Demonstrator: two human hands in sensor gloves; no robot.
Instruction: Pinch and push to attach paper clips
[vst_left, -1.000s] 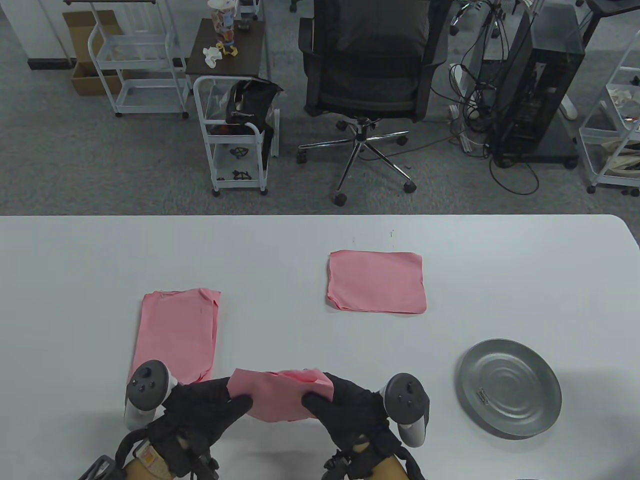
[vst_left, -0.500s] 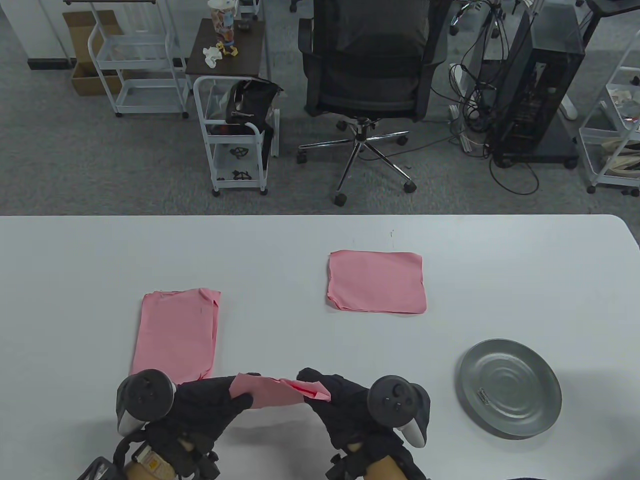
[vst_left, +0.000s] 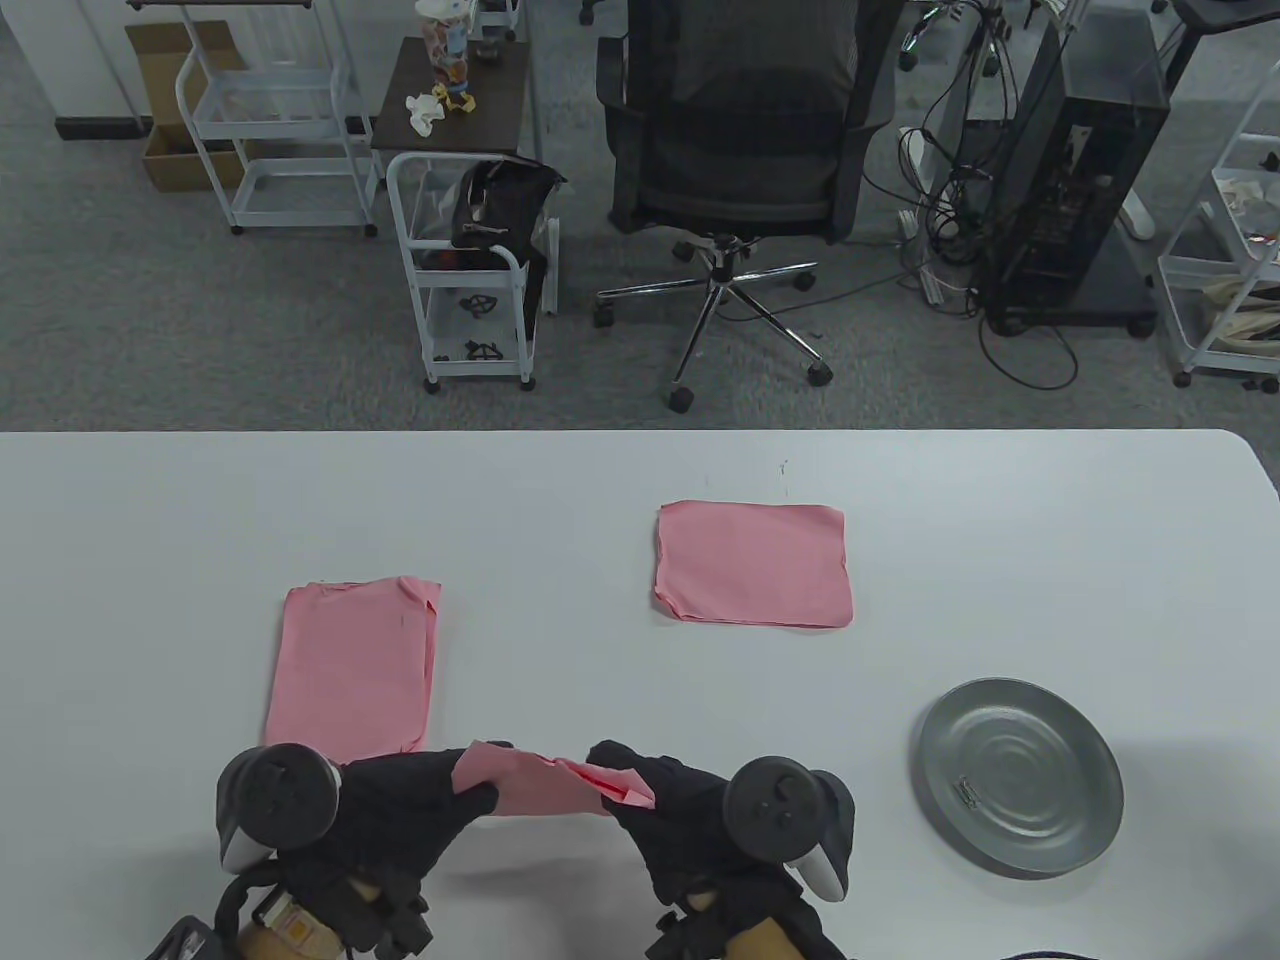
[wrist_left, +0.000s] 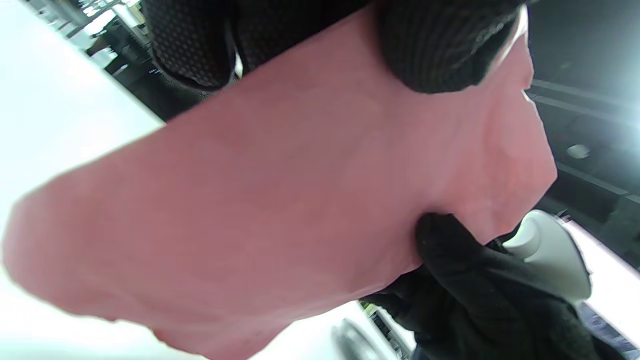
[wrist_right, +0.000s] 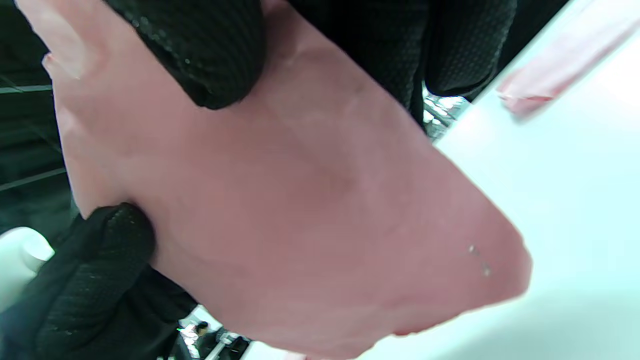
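Both gloved hands hold one folded pink sheet (vst_left: 545, 785) just above the table's near edge. My left hand (vst_left: 470, 790) pinches its left end, my right hand (vst_left: 620, 785) its right end. The sheet fills the left wrist view (wrist_left: 280, 210) and the right wrist view (wrist_right: 310, 200), with gloved fingers (wrist_left: 445, 45) on top. A small paper clip (vst_left: 967, 793) lies in the grey metal plate (vst_left: 1060, 830) at the right. Whether a clip is on the held sheet cannot be told.
A pink folded stack (vst_left: 350, 670) lies at the left, just beyond my left hand. Another pink stack (vst_left: 755, 565) lies at the table's middle. The white table (vst_left: 600, 470) ends at a far edge, with a chair and carts on the floor beyond.
The hands have turned the held sheet from facing up to nearly edge-on and lowered it slightly toward me. Both trackers rolled inward. The stacks and plate have not moved.
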